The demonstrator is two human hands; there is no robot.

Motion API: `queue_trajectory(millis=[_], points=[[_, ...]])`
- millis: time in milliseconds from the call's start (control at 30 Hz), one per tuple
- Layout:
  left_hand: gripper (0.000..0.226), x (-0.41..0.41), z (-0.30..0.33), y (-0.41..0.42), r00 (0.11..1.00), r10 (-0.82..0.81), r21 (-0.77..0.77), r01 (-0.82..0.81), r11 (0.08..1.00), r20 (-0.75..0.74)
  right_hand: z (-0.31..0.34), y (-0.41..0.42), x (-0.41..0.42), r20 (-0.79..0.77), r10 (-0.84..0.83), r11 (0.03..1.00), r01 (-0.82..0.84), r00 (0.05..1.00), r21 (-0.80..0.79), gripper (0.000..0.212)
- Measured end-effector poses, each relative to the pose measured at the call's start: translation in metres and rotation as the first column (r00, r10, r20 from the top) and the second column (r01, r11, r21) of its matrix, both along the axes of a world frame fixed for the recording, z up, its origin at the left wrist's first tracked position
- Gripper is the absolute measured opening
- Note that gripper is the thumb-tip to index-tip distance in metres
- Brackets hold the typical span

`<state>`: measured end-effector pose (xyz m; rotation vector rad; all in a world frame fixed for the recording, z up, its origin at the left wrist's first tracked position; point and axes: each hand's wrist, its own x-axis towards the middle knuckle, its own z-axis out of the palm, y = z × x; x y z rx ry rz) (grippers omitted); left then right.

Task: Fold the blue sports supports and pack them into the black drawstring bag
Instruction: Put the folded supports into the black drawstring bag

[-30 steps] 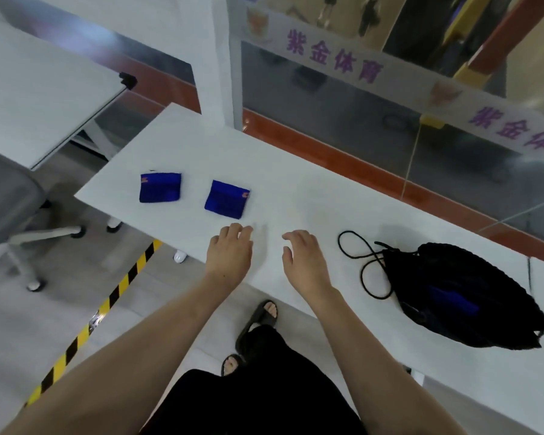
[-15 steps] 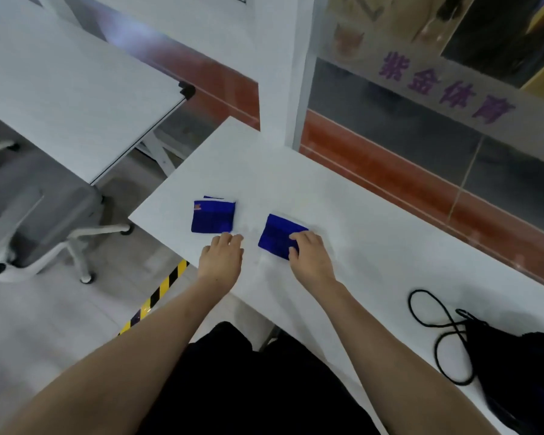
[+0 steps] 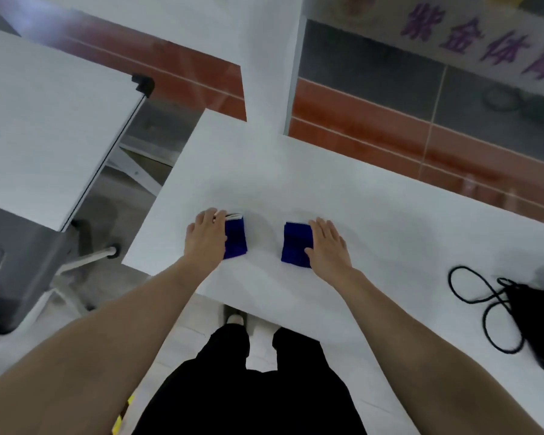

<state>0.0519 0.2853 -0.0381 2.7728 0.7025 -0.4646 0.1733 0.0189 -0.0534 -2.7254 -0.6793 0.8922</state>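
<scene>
Here the white surface carries a black drawstring bag at its right edge, cord looped beside it — well apart from two folded blue supports. The left hand rests flat-fingered on the left support; the right hand lies flat on the right support — neither gripping.

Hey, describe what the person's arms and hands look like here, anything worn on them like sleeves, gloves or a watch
Both forearms are bare all the way to the bottom edge of the picture: no sleeves show. The left hand and the right hand wear no gloves, and no watch, band or ring is visible on either wrist or on the fingers, though the picture is somewhat blurred.
</scene>
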Motion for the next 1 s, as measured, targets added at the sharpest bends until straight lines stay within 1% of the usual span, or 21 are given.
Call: queue_trajectory(millis=[67, 133, 300, 367, 433, 533, 667, 700, 733, 833, 900, 1000], points=[[0.064, 0.006, -0.009, 0.013, 0.997, -0.056, -0.023, 0.055, 0.998, -0.053, -0.004, 0.004, -0.005, 0.01, -0.019, 0.999, 0.019, 1.0, -0.034, 0.075], [0.069, 0.009, -0.018, 0.018, 0.99, -0.077, -0.028, 0.074, 0.997, -0.122, -0.007, 0.009, -0.011, 0.02, -0.036, 0.997, 0.037, 0.999, -0.071, 0.077], [0.061, 0.014, -0.025, 0.02, 0.97, -0.068, 0.046, 0.081, 0.996, -0.233, -0.009, 0.022, -0.02, 0.079, -0.112, 0.978, 0.124, 0.991, -0.168, 0.072], [0.059, 0.015, -0.026, 0.022, 0.973, -0.037, 0.023, 0.044, 0.999, -0.23, -0.008, 0.027, -0.022, 0.071, -0.146, 0.973, 0.156, 0.987, -0.169, 0.066], [0.056, 0.013, -0.027, 0.02, 0.979, 0.002, -0.031, -0.009, 0.999, -0.204, -0.006, 0.031, -0.027, 0.063, -0.179, 0.968, 0.187, 0.982, -0.165, 0.061], [0.052, 0.009, -0.026, 0.015, 0.987, 0.032, -0.075, -0.045, 0.996, -0.159, -0.003, 0.034, -0.034, 0.044, -0.259, 0.954, 0.262, 0.965, -0.144, 0.057], [0.044, 0.007, -0.018, 0.008, 0.985, -0.06, -0.02, 0.058, 0.998, -0.163, 0.0, 0.03, -0.045, 0.018, -0.367, 0.927, 0.368, 0.93, -0.069, 0.054], [0.042, 0.008, -0.016, 0.004, 0.984, -0.061, -0.022, 0.058, 0.998, -0.17, 0.002, 0.028, -0.05, 0.008, -0.386, 0.921, 0.386, 0.922, -0.048, 0.054], [0.041, 0.009, -0.014, 0.0, 0.984, -0.045, -0.054, 0.036, 0.998, -0.17, 0.003, 0.024, -0.055, 0.0, -0.399, 0.917, 0.399, 0.917, -0.025, 0.053], [0.038, 0.013, -0.006, -0.021, 0.992, 0.02, -0.224, -0.047, 0.974, -0.125, 0.012, 0.009, -0.071, -0.04, -0.459, 0.883, 0.461, 0.888, 0.089, 0.051], [0.037, 0.015, 0.002, -0.041, 0.998, -0.004, -0.273, -0.012, 0.962, -0.056, 0.023, -0.008, -0.08, -0.09, -0.526, 0.823, 0.533, 0.846, 0.198, 0.052], [0.04, 0.02, 0.023, -0.084, 0.996, -0.046, -0.297, 0.065, 0.953, 0.071, 0.041, -0.044, -0.094, -0.131, -0.629, 0.701, 0.632, 0.766, 0.329, 0.054]])
